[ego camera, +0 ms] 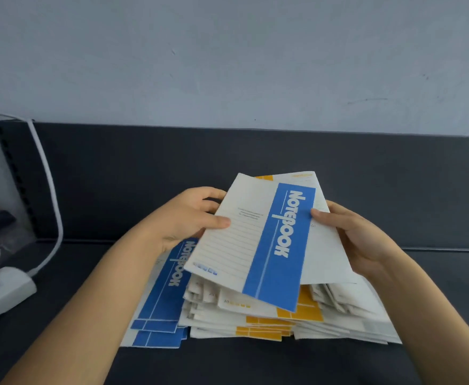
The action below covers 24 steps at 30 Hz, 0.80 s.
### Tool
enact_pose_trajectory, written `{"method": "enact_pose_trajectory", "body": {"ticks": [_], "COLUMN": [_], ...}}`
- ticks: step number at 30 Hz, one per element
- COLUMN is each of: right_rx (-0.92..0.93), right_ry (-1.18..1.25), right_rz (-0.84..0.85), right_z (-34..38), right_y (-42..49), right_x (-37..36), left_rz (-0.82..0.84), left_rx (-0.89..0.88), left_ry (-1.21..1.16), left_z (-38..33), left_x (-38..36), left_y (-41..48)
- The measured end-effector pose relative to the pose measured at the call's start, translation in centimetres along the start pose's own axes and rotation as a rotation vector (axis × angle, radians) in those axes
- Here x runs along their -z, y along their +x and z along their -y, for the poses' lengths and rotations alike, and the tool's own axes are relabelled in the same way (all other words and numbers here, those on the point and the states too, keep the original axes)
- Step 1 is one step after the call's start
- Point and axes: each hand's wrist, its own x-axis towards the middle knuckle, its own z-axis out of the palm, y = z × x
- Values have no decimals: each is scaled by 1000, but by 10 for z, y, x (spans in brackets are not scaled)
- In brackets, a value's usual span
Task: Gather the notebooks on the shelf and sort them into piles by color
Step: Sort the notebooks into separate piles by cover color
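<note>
We hold a blue-banded notebook [255, 240] above the dark surface [255, 365], the word NOTEBOOK printed in white along its band. Our left hand [189, 215] grips its left edge, with the thumb pressed flat on the lined cover and the fingers curled beneath. Our right hand [350, 234] grips the opposite side, thumb on the edge of the blue band and fingers curled under. It also holds a second notebook [330, 259], which lies directly beneath the first and shows a yellow corner at its far end. Both notebooks are lifted and tilted above the stacks below.

Under our left forearm lies the blue pile [161, 315], several blue-banded notebooks laid flat on the surface and slightly fanned. Just beside it to the right sits the larger stack [266, 329], where yellow bands show on several covers among loosely splayed white ones. We cannot tell what colours lie further down. This stack spreads out beneath our right wrist.

At the left edge a white power strip [3, 290] rests on the surface. A white cable [50, 184] rises from beside it toward the pale wall [227, 51] behind.
</note>
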Motion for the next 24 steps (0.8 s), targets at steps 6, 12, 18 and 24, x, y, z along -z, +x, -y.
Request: {"method": "enact_pose_trajectory", "body": {"ticks": [6, 12, 18, 24], "right_rx": [-23, -46, -62, -96], "right_ry": [-25, 0, 78, 72], "right_rz": [-69, -43, -65, -96], "right_z": [-12, -16, -25, -26], "right_y": [-1, 7, 13, 14], "right_x": [-32, -59, -70, -68], "left_rz": [-239, -362, -229, -88], "left_rx": [40, 128, 394, 514], "left_ry": [-84, -35, 433, 650], "left_z": [19, 47, 76, 83], "left_x": [50, 90, 104, 97], "left_y": [-19, -27, -21, -18]}}
